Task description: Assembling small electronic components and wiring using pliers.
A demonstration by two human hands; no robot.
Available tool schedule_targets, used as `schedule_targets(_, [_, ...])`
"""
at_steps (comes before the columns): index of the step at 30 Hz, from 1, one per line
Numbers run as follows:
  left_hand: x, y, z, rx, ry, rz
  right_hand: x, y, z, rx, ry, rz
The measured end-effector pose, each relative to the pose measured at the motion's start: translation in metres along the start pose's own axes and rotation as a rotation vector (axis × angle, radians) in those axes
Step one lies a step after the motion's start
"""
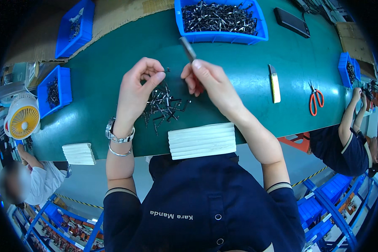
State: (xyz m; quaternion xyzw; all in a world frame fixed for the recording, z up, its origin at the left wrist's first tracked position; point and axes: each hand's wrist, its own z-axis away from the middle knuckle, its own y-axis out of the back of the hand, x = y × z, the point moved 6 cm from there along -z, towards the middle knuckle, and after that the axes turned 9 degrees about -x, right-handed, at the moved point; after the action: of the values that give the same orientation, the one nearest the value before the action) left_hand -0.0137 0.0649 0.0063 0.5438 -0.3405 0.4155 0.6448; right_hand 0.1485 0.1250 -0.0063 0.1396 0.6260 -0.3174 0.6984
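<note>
My left hand (140,84) is closed in a pinch, with a tiny dark part (168,69) at its thumb and fingertip. My right hand (212,82) grips a slim grey bar-shaped tool (188,49) between thumb and fingers; it points up and away toward the far bin, and blur hides its exact kind. Below and between both hands lies a loose pile of small black and silvery parts (166,103) on the green tabletop (248,84). A ridged white pad (202,141) rests along the near table edge in front of me.
A blue bin (222,38) full of similar parts stands at the far side. Rightward lie a yellow-handled cutter knife (274,84), red-handled scissors (316,101) and a black rectangular device (292,22). More blue bins (54,90) and a fan (23,119) are leftward. People sit at both sides.
</note>
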Motion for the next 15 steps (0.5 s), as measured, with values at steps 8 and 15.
schedule_targets(8, [0.000, 0.012, 0.006, 0.263, -0.303, 0.551, 0.013, -0.035, 0.006, -0.262, -0.094, 0.044])
schedule_targets(15, [-0.001, 0.004, 0.008, 0.341, -0.330, 0.471, 0.007, -0.036, 0.007, -0.261, -0.075, 0.060])
